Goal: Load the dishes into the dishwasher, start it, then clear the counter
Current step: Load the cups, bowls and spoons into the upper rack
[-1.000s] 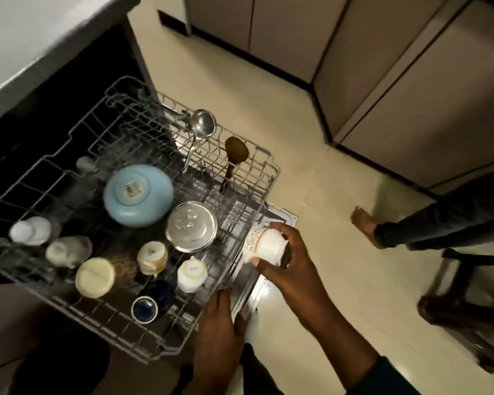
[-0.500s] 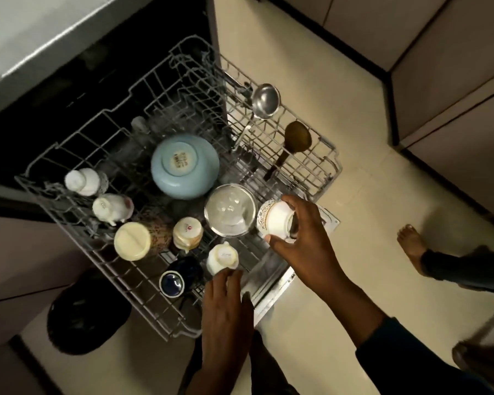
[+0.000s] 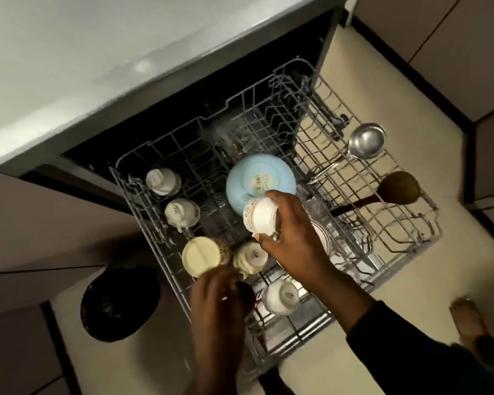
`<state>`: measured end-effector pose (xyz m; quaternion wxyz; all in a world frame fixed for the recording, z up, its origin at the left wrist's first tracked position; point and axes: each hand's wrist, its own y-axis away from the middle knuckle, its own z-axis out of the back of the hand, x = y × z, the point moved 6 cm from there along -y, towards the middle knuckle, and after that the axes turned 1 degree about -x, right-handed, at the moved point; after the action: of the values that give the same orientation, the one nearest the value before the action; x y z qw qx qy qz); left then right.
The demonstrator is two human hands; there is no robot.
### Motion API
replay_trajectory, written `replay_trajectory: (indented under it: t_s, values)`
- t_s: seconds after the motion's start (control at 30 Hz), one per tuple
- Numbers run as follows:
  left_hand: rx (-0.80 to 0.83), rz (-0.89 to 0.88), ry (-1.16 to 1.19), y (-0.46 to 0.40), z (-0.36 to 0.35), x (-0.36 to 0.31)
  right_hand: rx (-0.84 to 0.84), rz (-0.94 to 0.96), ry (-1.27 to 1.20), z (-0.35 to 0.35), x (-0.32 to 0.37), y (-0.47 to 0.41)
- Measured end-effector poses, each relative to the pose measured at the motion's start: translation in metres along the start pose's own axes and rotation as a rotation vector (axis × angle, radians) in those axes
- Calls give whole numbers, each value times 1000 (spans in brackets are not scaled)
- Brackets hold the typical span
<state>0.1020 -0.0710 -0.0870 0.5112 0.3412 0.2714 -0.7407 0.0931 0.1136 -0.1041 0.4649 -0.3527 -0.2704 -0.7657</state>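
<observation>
Holding a white cup (image 3: 260, 215) upside down, the right hand (image 3: 293, 238) curls fingers and thumb round it above the pulled-out dishwasher rack (image 3: 354, 252). Just beyond this grip lies an overturned blue bowl (image 3: 251, 178) bearing a barcode sticker, its print too small to read. Nearer the person, a white cup (image 3: 281, 295) shows a maker's stamp, illegible. The left hand (image 3: 220, 297) reaches among the cups at the rack's near-left; whether its grip is clenched cannot be told. Beside it stands a cream mug (image 3: 201, 256). A steel ladle (image 3: 365, 143) and wooden spoon (image 3: 397, 188) rest far right of the grip.
</observation>
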Motion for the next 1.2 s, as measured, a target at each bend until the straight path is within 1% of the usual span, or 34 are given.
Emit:
replay_trajectory:
  t_s: [0.1, 0.17, 0.23, 0.3, 0.43, 0.5, 0.6, 0.67, 0.77, 0.87, 0.93, 1.0, 1.07, 1.2]
  values:
    - [-127, 123, -134, -59, 34, 30, 30, 64, 83, -26, 18, -30]
    - [-149, 231, -245, -91, 48, 55, 72, 63, 163, -46, 22, -47]
    - [-128, 314, -362, -114, 56, 76, 137, 56, 254, -70, 22, -61]
    - [-91, 299, -412, -127, 59, 88, 181, 81, 354, -93, 20, -70]
    - [-56, 198, -347, -129, 51, 86, 244, 137, 507, -116, 17, -79]
    - [10, 228, -345, -125, 43, 94, 310, 148, 549, -123, 18, -84]
    - [120, 194, -482, -122, 40, 106, 404, 188, 611, -134, 20, -85]
    - [146, 172, -517, -122, 38, 110, 474, 184, 663, -139, 21, -84]
    - [149, 157, -502, -123, 41, 110, 546, 137, 734, -145, 21, -88]
    - [188, 132, -507, -120, 41, 107, 515, 90, 747, -144, 22, -93]
    - [199, 121, -508, -118, 42, 106, 496, 97, 747, -142, 22, -93]
    - [195, 137, -461, -116, 43, 104, 482, 124, 734, -141, 22, -90]
    - [181, 173, -386, -115, 46, 103, 412, 145, 674, -133, 24, -84]
    - [181, 103, -413, -110, 46, 99, 225, 89, 511, -108, 29, -74]
